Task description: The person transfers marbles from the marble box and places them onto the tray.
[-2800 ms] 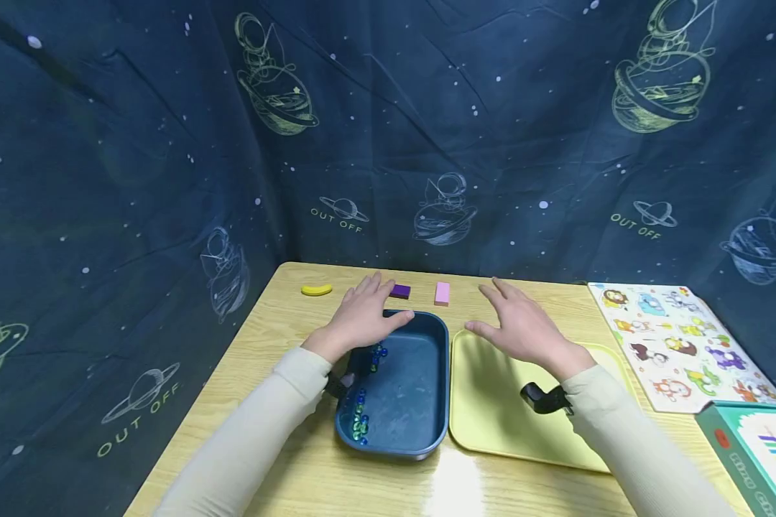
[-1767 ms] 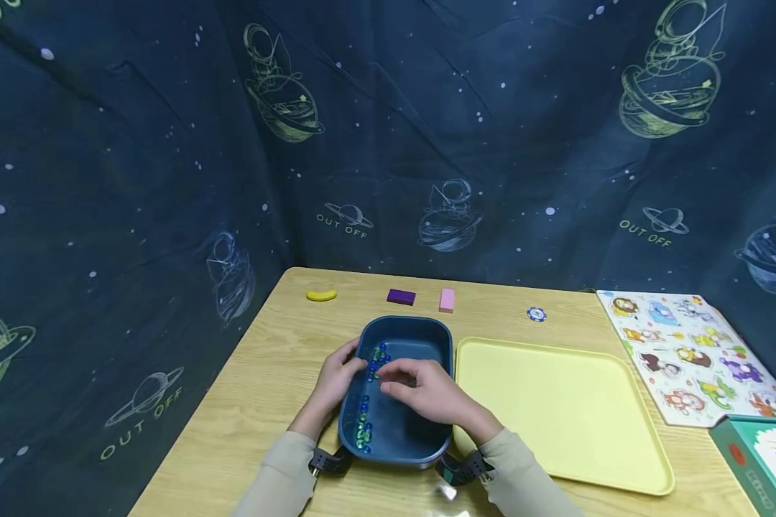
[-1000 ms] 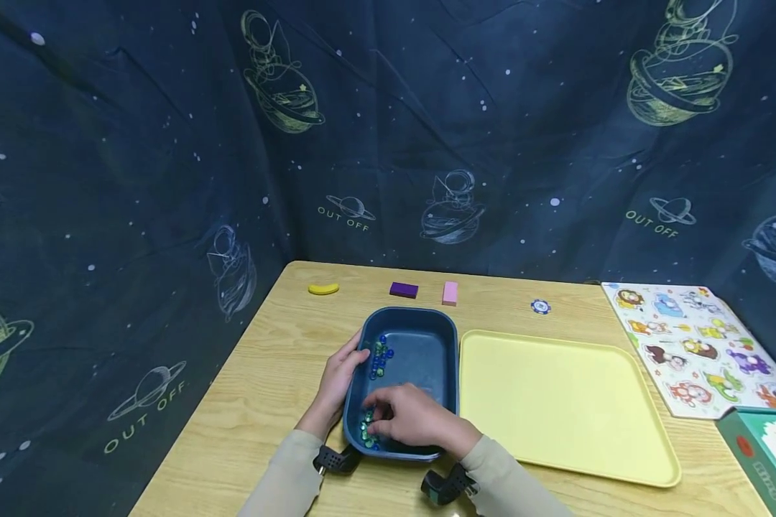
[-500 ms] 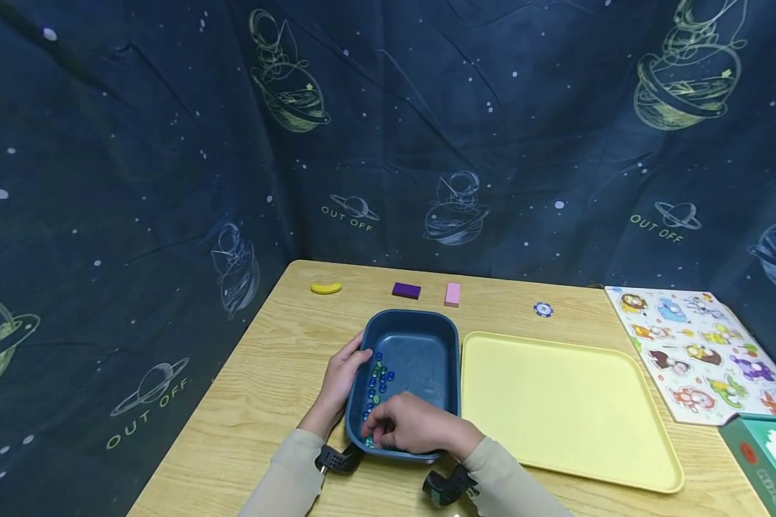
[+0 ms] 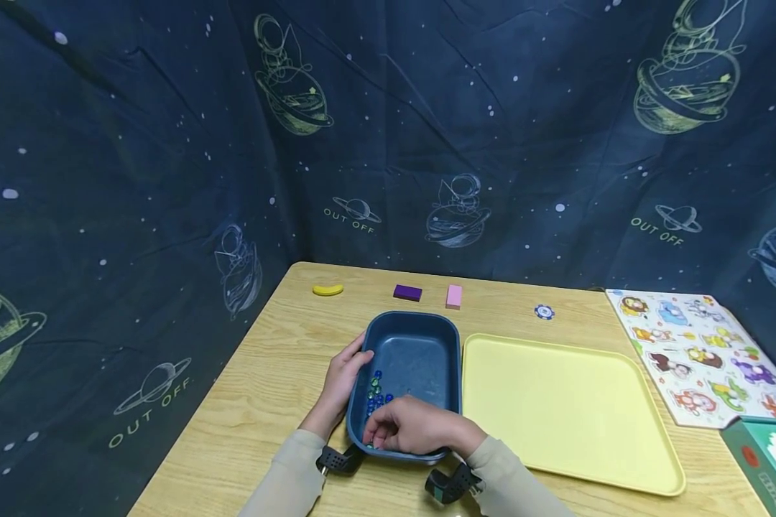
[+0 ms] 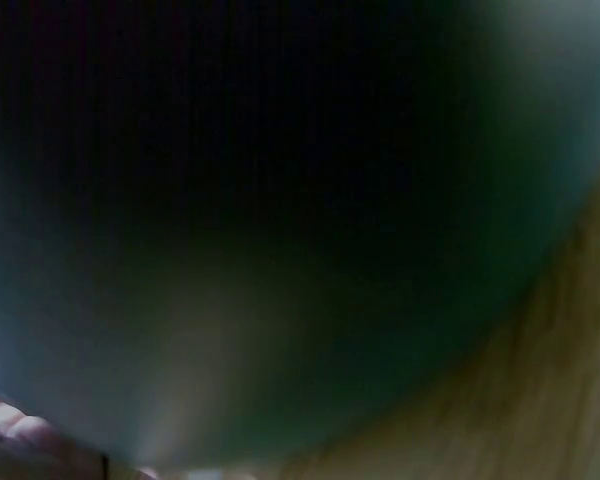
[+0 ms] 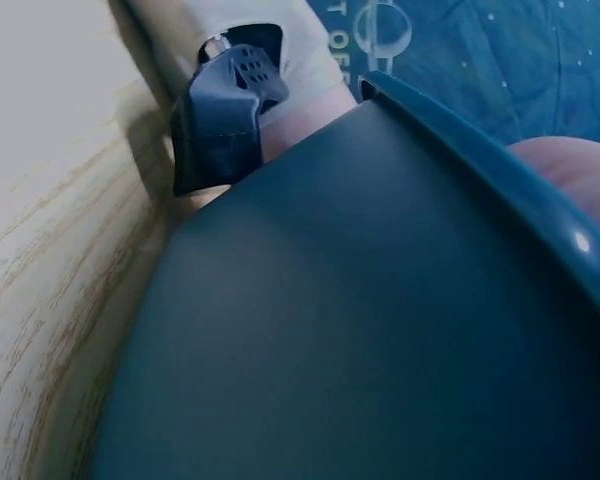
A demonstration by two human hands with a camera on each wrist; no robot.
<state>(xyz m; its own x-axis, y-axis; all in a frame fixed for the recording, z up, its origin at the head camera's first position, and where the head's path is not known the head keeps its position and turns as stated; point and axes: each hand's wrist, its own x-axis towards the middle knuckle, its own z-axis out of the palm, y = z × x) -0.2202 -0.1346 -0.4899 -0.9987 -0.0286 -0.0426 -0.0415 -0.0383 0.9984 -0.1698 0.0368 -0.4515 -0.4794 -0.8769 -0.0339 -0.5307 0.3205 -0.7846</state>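
Note:
In the head view my left hand (image 5: 341, 382) grips the left wall of a deep blue plastic bin (image 5: 414, 359), thumb over the rim. Blue and green glass marbles (image 5: 376, 393) lie along the bin's left side, several of them bunched toward its near end. My right hand (image 5: 410, 425) reaches down inside the near part of the bin. Its fingers are curled, with thumb and fingertips pinching at the marbles in the near left corner, where the fingers partly hide them. The bin's dark outer wall (image 7: 310, 300) fills much of the right wrist view. Darkness covers most of the left wrist view.
Right beside the bin lies a flat yellow tray (image 5: 569, 409). Behind them are a yellow toy banana (image 5: 328, 290), a purple block (image 5: 407, 292), a pink block (image 5: 453, 296) and a blue-white chip (image 5: 544, 311). An animal sticker board (image 5: 701, 352) and a green box (image 5: 759, 459) sit far right.
Both hands came down from above to the bin; the left took hold of its wall. My right hand went in and moved toward the near left corner. The upper marbles have shifted nearer.

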